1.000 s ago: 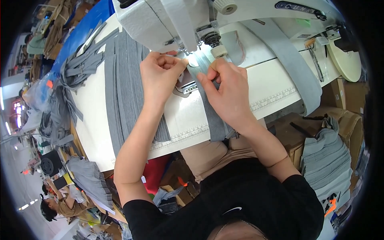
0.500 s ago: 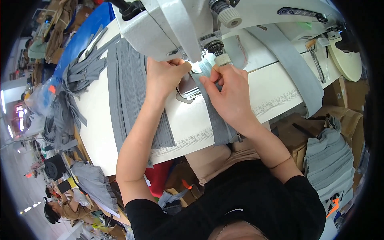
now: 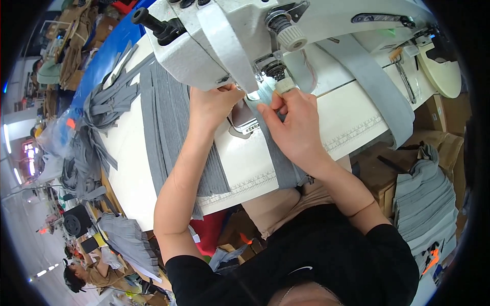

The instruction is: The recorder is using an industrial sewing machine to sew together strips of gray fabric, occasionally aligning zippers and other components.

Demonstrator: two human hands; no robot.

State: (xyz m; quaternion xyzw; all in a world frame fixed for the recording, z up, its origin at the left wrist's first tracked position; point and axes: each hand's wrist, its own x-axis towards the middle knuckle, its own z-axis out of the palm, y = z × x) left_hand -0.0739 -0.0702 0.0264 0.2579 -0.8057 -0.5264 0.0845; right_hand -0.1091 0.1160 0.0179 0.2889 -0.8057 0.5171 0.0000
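Note:
Under the head of a white sewing machine (image 3: 191,64), a grey fabric strip (image 3: 280,163) runs over the table's front edge toward my lap. My left hand (image 3: 210,108) is left of the needle area, its fingers bent and closed; the machine and the hand itself hide what they hold. Thumb and forefinger of my right hand (image 3: 296,122) are bent together over the strip, just below the white-knobbed thread tension dial (image 3: 286,85). A shiny metal plate (image 3: 242,116) lies between the hands.
Stacked grey strips (image 3: 171,112) lie left on the white table (image 3: 127,178), with tangled strips (image 3: 109,104) beyond. A wide pale-grey band (image 3: 377,86) crosses the right side. Tweezers (image 3: 404,76) lie at the far right; grey pieces (image 3: 426,199) are piled below. Another person (image 3: 89,273) is lower left.
The view has shifted slightly, so the machine and table sit a little lower in it. Both hands keep nearly the same place by the needle area, fingers still closed.

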